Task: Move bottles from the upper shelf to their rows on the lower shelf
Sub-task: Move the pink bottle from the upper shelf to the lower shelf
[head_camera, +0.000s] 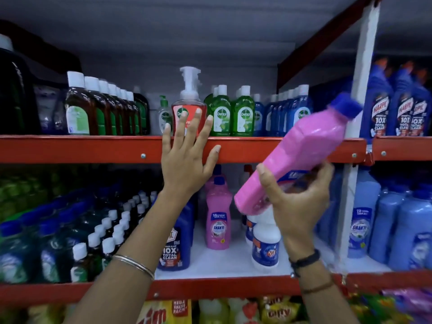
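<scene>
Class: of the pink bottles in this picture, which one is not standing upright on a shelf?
The pink bottle gripped in the right hand: it is tilted, blue cap up to the right. The other pink bottle stands upright on the lower shelf.

Dim, even light; pink bottle [301, 148] motion-blurred, edges soft w/ wide-angle bending.

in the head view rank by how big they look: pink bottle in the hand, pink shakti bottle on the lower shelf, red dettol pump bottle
1. Held pink bottle, though it is nearest the camera
2. and 3. Pink Shakti bottle and red Dettol pump bottle look alike; not ranked.
</scene>
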Motion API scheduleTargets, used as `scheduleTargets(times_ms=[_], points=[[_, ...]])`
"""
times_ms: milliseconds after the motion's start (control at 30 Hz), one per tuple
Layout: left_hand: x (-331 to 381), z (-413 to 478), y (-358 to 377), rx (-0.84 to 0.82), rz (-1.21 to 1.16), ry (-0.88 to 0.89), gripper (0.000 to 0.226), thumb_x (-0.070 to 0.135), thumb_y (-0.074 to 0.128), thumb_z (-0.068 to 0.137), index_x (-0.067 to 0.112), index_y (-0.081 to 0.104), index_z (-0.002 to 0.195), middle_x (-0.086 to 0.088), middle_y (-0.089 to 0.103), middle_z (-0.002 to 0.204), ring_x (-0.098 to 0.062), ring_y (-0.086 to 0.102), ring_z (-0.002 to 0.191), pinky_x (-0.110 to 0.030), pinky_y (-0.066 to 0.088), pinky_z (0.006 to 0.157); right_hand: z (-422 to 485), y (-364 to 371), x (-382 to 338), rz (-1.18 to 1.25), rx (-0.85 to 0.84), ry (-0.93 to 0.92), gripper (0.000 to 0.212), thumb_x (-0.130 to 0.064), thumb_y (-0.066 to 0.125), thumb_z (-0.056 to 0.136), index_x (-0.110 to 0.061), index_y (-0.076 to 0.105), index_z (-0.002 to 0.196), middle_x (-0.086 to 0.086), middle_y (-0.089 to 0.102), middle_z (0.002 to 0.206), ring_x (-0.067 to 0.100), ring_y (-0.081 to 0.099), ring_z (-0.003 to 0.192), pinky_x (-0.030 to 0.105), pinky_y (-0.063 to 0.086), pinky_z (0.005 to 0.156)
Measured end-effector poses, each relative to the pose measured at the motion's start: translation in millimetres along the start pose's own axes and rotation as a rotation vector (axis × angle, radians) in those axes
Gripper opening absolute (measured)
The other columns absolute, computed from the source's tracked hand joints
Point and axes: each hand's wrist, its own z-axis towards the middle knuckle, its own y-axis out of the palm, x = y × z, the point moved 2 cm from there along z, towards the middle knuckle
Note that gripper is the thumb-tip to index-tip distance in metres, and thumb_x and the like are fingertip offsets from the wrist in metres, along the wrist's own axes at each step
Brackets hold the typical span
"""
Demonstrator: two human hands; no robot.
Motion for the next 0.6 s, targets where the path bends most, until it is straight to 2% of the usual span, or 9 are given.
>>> scheduleTargets(times_ms=[100,200,233,267,333,400,500,600], points=[[-1.7,-1.1,1.0,0.019,-0.001,0.027,0.055,0.049,0.034,0.098,0.024,0.033,0.148,-0.003,0.032,0.156,-0.025,0.026,0.145,-0.048,0.014,0.117,-41.6,9.2,24.6,-0.089,-0.082,0.063,0.088,-0.072,0.073,0.043,-0.018,0.050,0.110,-0.001,0.066,0.098,0.020,0.065,0.083,0.039,0.055,0.069],[-2.8,-1.4,1.7,0.020,-0.005,0.040,0.054,0.047,0.033,0.099,0.025,0.033,0.148,-0.003,0.033,0.155,-0.025,0.026,0.145,-0.049,0.014,0.117,-74.0,22.5,51.2,-0.202,-0.203,0.103,0.083,-0.070,0.074,0.045,-0.020,0.048,0.106,-0.005,0.063,0.091,0.015,0.060,0.075,0.016,0.044,0.060],[-2.8,-1.6,1.7,0.023,-0.002,0.046,0.053,0.046,0.032,0.099,0.025,0.034,0.147,-0.004,0.034,0.155,-0.026,0.026,0.145,-0.049,0.014,0.117,-83.2,26.6,59.8,-0.235,-0.244,0.111,0.081,-0.069,0.075,0.046,-0.021,0.047,0.104,-0.005,0.062,0.090,0.015,0.059,0.075,0.012,0.041,0.061],[-2.9,-1.7,1.6,0.029,0.003,0.052,0.053,0.046,0.032,0.099,0.024,0.034,0.147,-0.004,0.034,0.155,-0.026,0.027,0.144,-0.048,0.014,0.117,-91.4,30.7,68.6,-0.266,-0.286,0.129,0.080,-0.068,0.076,0.047,-0.021,0.046,0.104,-0.003,0.063,0.092,0.017,0.061,0.078,0.015,0.044,0.061],[-2.9,-1.5,1.8,0.042,0.011,0.057,0.052,0.045,0.031,0.099,0.024,0.035,0.147,-0.004,0.036,0.154,-0.026,0.029,0.144,-0.048,0.014,0.117,-105.6,39.1,84.5,-0.358,-0.361,0.169,0.086,-0.069,0.075,0.049,-0.019,0.046,0.112,0.002,0.063,0.102,0.023,0.063,0.089,0.032,0.053,0.067],[-2.5,-1.4,2.3,0.047,0.010,0.054,0.052,0.044,0.032,0.099,0.024,0.036,0.146,-0.004,0.037,0.153,-0.027,0.030,0.143,-0.047,0.014,0.116,-116.3,46.4,97.5,-0.451,-0.406,0.189,0.091,-0.065,0.077,0.051,-0.014,0.047,0.120,0.006,0.062,0.111,0.029,0.062,0.098,0.039,0.052,0.073],[-2.1,-1.1,2.5,0.039,0.006,0.050,0.052,0.044,0.032,0.098,0.024,0.036,0.146,-0.004,0.037,0.153,-0.027,0.029,0.144,-0.048,0.014,0.117,-126.9,55.6,108.5,-0.518,-0.451,0.198,0.089,-0.061,0.078,0.052,-0.011,0.047,0.119,0.010,0.062,0.111,0.032,0.062,0.099,0.039,0.050,0.073],[-2.4,-0.9,2.5,0.033,0.005,0.051,0.052,0.044,0.033,0.098,0.025,0.035,0.147,-0.004,0.036,0.154,-0.027,0.028,0.144,-0.049,0.015,0.117,-131.4,62.1,114.6,-0.543,-0.488,0.224,0.087,-0.060,0.078,0.054,-0.011,0.046,0.118,0.011,0.060,0.111,0.030,0.061,0.100,0.034,0.047,0.072]])
